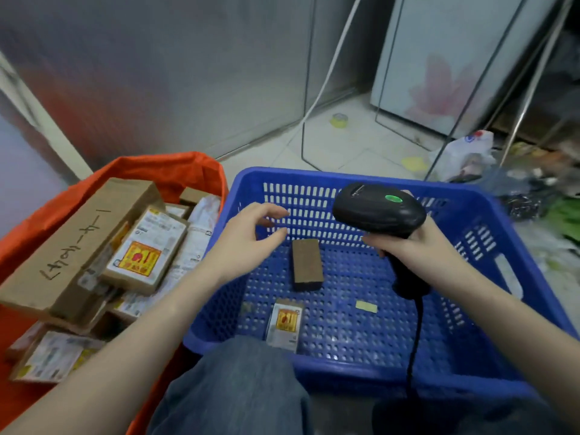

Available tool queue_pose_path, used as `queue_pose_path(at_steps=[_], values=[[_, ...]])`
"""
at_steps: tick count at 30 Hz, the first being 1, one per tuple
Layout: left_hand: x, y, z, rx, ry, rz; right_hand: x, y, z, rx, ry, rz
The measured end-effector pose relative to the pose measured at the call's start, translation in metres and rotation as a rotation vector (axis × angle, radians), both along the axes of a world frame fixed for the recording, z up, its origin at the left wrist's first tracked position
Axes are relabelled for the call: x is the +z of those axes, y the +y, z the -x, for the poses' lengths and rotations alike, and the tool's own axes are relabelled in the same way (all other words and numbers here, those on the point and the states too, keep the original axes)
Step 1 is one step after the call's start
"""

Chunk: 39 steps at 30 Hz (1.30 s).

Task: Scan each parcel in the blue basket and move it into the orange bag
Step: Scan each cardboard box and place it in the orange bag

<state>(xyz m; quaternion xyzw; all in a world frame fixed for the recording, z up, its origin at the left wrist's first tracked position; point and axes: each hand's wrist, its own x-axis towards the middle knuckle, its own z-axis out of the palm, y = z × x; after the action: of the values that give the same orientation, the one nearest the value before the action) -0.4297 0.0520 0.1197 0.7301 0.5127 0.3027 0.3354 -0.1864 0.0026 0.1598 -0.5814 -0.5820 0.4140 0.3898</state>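
Observation:
The blue basket (489, 252) stands in front of my knees. On its floor lie a plain brown parcel (307, 264) in the middle and a small labelled parcel (285, 324) with a red and yellow sticker near the front wall. My left hand (251, 243) hovers empty over the basket's left side, fingers loosely spread, just left of the brown parcel. My right hand (417, 246) grips the handle of a black barcode scanner (378, 210) with a green light, held above the basket. The orange bag (163, 171) at the left holds several parcels.
A long cardboard box (78, 243) lies on top of the pile in the bag. The scanner's black cable (414, 340) hangs down over the basket's front. A yellow paper scrap (366, 306) lies on the basket floor. Metal rack legs, a white plastic bag (467, 152) and clutter stand at the right.

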Motion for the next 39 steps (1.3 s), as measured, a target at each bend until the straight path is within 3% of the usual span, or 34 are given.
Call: queue_pose_path(at_steps=[9, 16, 26, 33, 39], values=[[-0.076, 0.04, -0.03, -0.087, 0.123, 0.075, -0.071, 0.038, -0.03, 0.106, -0.051, 0.108], [-0.152, 0.057, -0.033, -0.218, 0.434, 0.327, -0.142, 0.068, -0.04, 0.113, -0.087, 0.208], [-0.249, 0.077, -0.055, -0.278, 0.866, 0.676, -0.237, 0.068, -0.03, 0.124, -0.109, 0.513], [-0.288, 0.064, -0.072, -0.249, 1.067, 0.718, -0.253, 0.066, -0.034, 0.101, -0.086, 0.544], [-0.28, 0.058, -0.071, -0.165, 1.032, 0.735, -0.233, 0.071, -0.041, 0.076, -0.078, 0.511]])
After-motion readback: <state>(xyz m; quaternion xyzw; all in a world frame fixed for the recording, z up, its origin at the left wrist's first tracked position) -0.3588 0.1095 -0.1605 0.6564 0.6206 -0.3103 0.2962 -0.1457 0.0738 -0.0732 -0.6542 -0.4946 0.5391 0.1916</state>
